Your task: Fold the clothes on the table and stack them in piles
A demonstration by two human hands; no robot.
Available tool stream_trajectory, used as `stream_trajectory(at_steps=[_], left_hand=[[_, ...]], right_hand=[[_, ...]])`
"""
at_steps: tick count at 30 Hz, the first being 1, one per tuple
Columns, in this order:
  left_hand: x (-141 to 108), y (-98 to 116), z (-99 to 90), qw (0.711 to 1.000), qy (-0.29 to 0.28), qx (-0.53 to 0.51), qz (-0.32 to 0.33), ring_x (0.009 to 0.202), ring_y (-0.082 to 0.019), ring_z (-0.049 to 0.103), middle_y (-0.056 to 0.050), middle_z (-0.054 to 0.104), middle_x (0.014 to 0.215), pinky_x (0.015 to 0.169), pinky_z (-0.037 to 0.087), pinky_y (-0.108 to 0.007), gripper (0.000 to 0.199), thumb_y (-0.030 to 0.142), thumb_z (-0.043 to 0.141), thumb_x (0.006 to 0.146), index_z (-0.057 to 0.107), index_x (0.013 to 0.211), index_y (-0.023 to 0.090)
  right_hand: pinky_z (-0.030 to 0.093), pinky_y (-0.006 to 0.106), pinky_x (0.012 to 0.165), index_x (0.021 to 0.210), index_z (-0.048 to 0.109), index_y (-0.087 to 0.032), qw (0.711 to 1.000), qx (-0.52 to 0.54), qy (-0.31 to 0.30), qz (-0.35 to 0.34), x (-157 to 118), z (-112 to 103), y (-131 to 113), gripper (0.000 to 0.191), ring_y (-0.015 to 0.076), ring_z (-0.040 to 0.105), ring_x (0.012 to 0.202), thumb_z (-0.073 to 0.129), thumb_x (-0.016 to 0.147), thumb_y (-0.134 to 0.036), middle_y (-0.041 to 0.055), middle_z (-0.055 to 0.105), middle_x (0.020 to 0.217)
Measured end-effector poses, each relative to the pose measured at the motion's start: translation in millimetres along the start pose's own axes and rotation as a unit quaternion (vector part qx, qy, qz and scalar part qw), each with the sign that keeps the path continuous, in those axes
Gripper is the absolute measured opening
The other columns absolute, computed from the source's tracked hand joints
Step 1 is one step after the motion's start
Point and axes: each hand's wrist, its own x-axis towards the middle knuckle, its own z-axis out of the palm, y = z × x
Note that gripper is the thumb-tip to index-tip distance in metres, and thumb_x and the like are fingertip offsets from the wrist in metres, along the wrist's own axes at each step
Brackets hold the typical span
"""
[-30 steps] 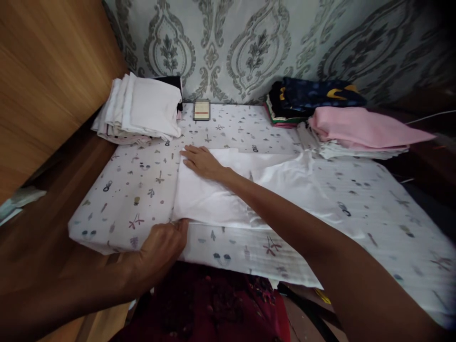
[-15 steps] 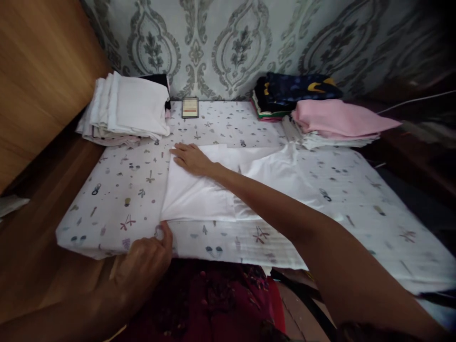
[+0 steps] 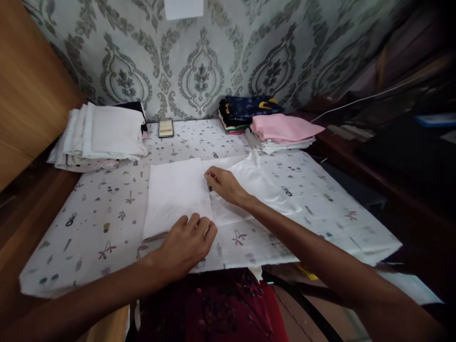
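Observation:
A white cloth garment (image 3: pixel 174 194) lies on the table, with a smooth folded panel at its left and a single wrinkled part (image 3: pixel 256 185) spreading to the right. My right hand (image 3: pixel 226 185) is closed in a pinch at the panel's inner edge, towards the far side. Over the panel's near right corner, my left hand (image 3: pixel 188 242) has its fingers curled down. Its fingertips are hidden, so what they hold, if anything, does not show.
White folded clothes (image 3: pixel 114 130) are stacked at the back left. A small framed card (image 3: pixel 166 128) stands near the wall. A dark folded pile (image 3: pixel 249 108) and pink cloth (image 3: pixel 285 128) on white ones sit at the back right. A patterned sheet (image 3: pixel 117 218) covers the table.
Both hands have moved from the garment's left edge to the panel's inner edge on the right. The panel now looks flatter. The view has tilted up and turned right.

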Motion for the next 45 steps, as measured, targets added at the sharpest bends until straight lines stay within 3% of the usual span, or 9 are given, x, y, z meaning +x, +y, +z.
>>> stream_trajectory(at_steps=[6, 16, 20, 24, 28, 32, 38, 42, 45], left_hand=[[24.6, 4.3, -5.6, 0.998, -0.054, -0.031, -0.020, 0.076, -0.023, 0.064, -0.010, 0.065, 0.088, 0.056, 0.053, -0.031, 0.024, 0.003, 0.054, 0.082, 0.054, 0.102, 0.014], [19.4, 0.5, 0.6, 0.995, -0.069, -0.057, -0.045, 0.089, -0.026, 0.061, -0.011, 0.062, 0.098, 0.065, 0.056, -0.036, 0.028, 0.003, 0.054, 0.079, 0.051, 0.104, 0.014], [20.8, 2.3, 1.2, 0.992, -0.035, -0.075, -0.094, 0.090, -0.025, 0.061, -0.012, 0.063, 0.101, 0.061, 0.055, -0.033, 0.035, 0.001, 0.049, 0.081, 0.049, 0.114, 0.013], [19.2, 4.9, 4.2, 0.991, -0.016, -0.103, -0.088, 0.089, -0.027, 0.063, -0.012, 0.064, 0.097, 0.060, 0.056, -0.036, 0.015, 0.019, 0.049, 0.094, 0.053, 0.107, 0.014], [14.3, -9.8, 6.1, 0.985, 0.029, -0.131, -0.111, 0.092, -0.026, 0.064, -0.009, 0.067, 0.092, 0.073, 0.056, -0.042, 0.023, 0.033, 0.041, 0.100, 0.056, 0.101, 0.016], [11.2, -28.0, 26.8, 0.979, 0.107, -0.121, -0.125, 0.125, -0.029, 0.054, -0.018, 0.059, 0.132, 0.102, 0.046, -0.047, 0.041, 0.037, 0.044, 0.099, 0.048, 0.131, 0.011], [0.2, -26.9, 57.5, 0.974, 0.057, -0.213, -0.055, 0.150, -0.024, 0.023, -0.014, 0.033, 0.159, 0.122, 0.022, -0.049, 0.064, 0.056, 0.037, 0.098, 0.031, 0.149, 0.019], [-23.9, -46.8, 61.9, 0.924, 0.148, -0.309, -0.170, 0.148, -0.024, 0.028, -0.011, 0.036, 0.157, 0.121, 0.026, -0.050, 0.047, 0.047, 0.040, 0.099, 0.043, 0.141, 0.026], [-44.2, -80.0, 64.3, 0.799, 0.248, -0.411, -0.362, 0.140, -0.030, 0.039, -0.017, 0.043, 0.148, 0.114, 0.036, -0.054, 0.045, 0.044, 0.052, 0.092, 0.049, 0.130, 0.021]], right_hand=[[0.045, 0.025, 0.065, 0.099, 0.066, -0.017, 0.998, 0.043, 0.010, 0.033, -7.6, -9.3, 18.0, 0.019, 0.0138, 0.059, 0.064, 0.050, 0.089, -0.019, 0.0008, 0.067, 0.074], [0.050, 0.029, 0.071, 0.098, 0.067, -0.018, 0.998, 0.049, 0.036, -0.017, -9.0, 2.8, 19.3, 0.021, 0.0173, 0.062, 0.080, 0.047, 0.089, -0.020, 0.0069, 0.066, 0.097], [0.051, 0.031, 0.072, 0.100, 0.066, -0.018, 0.997, 0.061, 0.044, -0.027, -9.8, 9.4, 25.1, 0.022, 0.0186, 0.063, 0.082, 0.048, 0.088, -0.023, 0.0074, 0.064, 0.099], [0.052, 0.031, 0.073, 0.099, 0.066, -0.018, 0.997, 0.060, 0.050, -0.026, -10.4, 7.9, 24.8, 0.022, 0.0196, 0.064, 0.084, 0.048, 0.088, -0.023, 0.0078, 0.066, 0.098], [0.054, 0.032, 0.074, 0.101, 0.067, -0.019, 0.996, 0.036, 0.060, -0.047, 0.2, 3.9, 12.4, 0.025, 0.0197, 0.066, 0.086, 0.045, 0.089, -0.021, 0.0080, 0.069, 0.100], [0.048, 0.040, 0.101, 0.122, 0.063, -0.016, 0.992, -0.031, 0.039, -0.114, 25.3, 19.9, -5.0, 0.037, 0.0243, 0.058, 0.122, 0.040, 0.094, -0.023, 0.0138, 0.062, 0.131], [0.023, 0.051, 0.118, 0.144, 0.043, -0.002, 0.978, -0.187, -0.058, -0.066, 47.2, 61.7, -9.6, 0.056, 0.0306, 0.026, 0.148, 0.039, 0.099, -0.036, 0.0236, 0.035, 0.155], [0.021, 0.049, 0.119, 0.144, 0.043, -0.006, 0.981, -0.170, -0.078, -0.050, 45.0, 59.4, -9.9, 0.055, 0.0282, 0.024, 0.149, 0.039, 0.100, -0.037, 0.0211, 0.035, 0.156], [0.023, 0.047, 0.119, 0.140, 0.049, -0.006, 0.994, -0.087, -0.045, -0.048, 36.6, 49.0, -18.0, 0.050, 0.0278, 0.028, 0.147, 0.041, 0.098, -0.033, 0.0209, 0.038, 0.154]])
